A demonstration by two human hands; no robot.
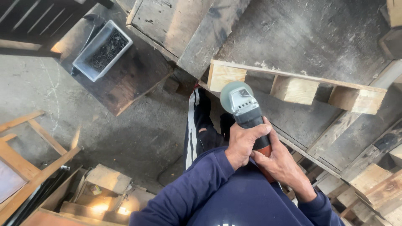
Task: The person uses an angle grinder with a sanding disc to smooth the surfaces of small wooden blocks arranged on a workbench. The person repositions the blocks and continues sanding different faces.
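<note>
Wooden pallet (318, 90) stands on edge, far right of centre. Grinder (245, 109) sits mid-scene, disc just beside the pallet's left end block. Left hand (245, 142) fingers wrapped around the grinder body; right hand (282, 163) fingers closed on its rear handle. Tray of nails (102, 50) far left.

Both hands, the left hand (245, 142) and the right hand (284, 165), are wrapped around an angle grinder (247, 111) whose disc sits just beside the end block (222, 76) of a wooden pallet (301, 86) at 12 o'clock. From 1 to 4 o'clock, pallet boards and timber offcuts (372, 184) crowd in. At 9 o'clock bare concrete floor (138, 134) lies open. A tray of nails (102, 50) stands well apart at 10 o'clock.
</note>
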